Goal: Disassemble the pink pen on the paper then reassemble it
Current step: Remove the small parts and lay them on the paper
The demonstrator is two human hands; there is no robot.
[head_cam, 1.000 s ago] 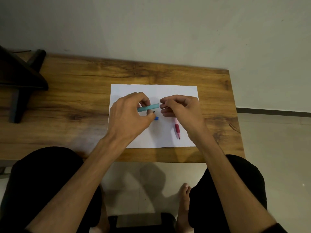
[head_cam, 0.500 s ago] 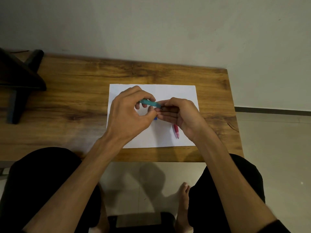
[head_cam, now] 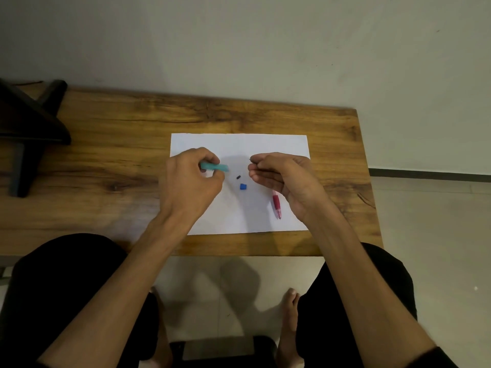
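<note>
Right now your knees frame the near edge of the desk [head_cam: 106, 213], and the white paper [head_cam: 239, 144] lies ahead. Closest on it, the pink pen [head_cam: 276, 205] rests just beside your right wrist, untouched. Further in sit a small blue piece [head_cam: 243, 186] and a tiny black bit [head_cam: 238, 177]. Your left hand [head_cam: 190, 179] grips a teal pen barrel [head_cam: 215, 166]; your right hand [head_cam: 283, 176] pinches something thin, possibly a refill.

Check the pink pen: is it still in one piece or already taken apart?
Apparently in one piece: the pink pen lies untouched on the paper, top under the right hand. The left hand holds a teal barrel.
</note>
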